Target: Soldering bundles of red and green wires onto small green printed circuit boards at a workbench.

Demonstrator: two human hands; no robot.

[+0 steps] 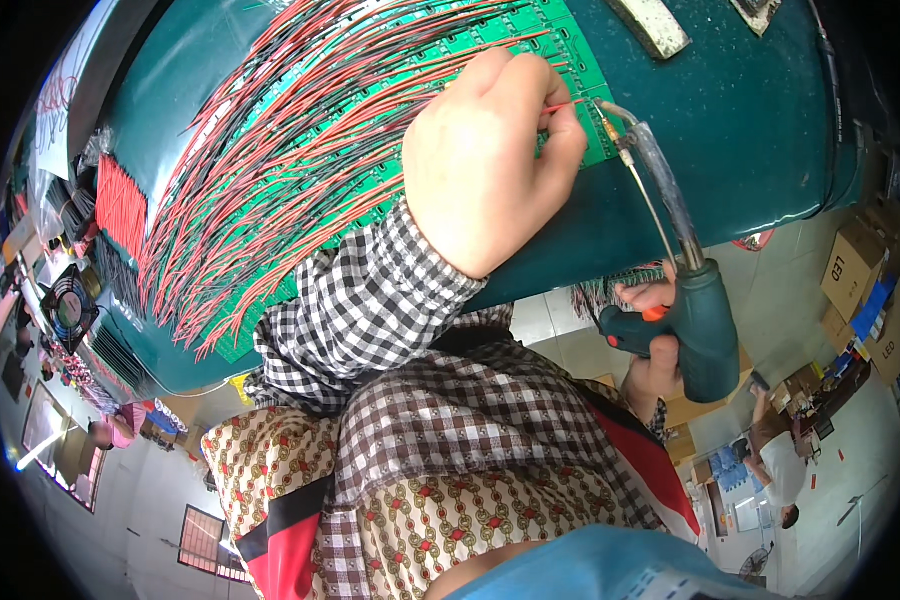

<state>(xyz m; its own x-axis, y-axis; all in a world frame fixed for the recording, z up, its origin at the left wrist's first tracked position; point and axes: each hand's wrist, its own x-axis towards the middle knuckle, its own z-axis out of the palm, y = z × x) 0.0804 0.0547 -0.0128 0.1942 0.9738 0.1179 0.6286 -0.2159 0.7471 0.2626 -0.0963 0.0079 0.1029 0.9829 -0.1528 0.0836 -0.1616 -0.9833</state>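
My left hand (pixel 485 155) is closed above the right end of a green circuit board panel (pixel 592 70), its thumb and forefinger pinching a thin red wire (pixel 564 106). The wire's end lies at the panel, close to the tip of a dark green soldering gun (pixel 708 330). Around that gun's handle, below the table edge, my right hand (pixel 654 368) is closed. A thin solder feed tube (pixel 650 205) runs beside the gun's metal barrel up to the tip. Rows of red and black wires (pixel 300 150) fan leftward across the panel; my left hand hides part of them.
Red wires (pixel 120 205) lie bundled at the table's left, near a small black fan (pixel 68 305). A worn metal block (pixel 652 25) rests at the far right. Cardboard boxes (pixel 855 265) stand beyond the table. Another person (pixel 785 465) is off to the right.
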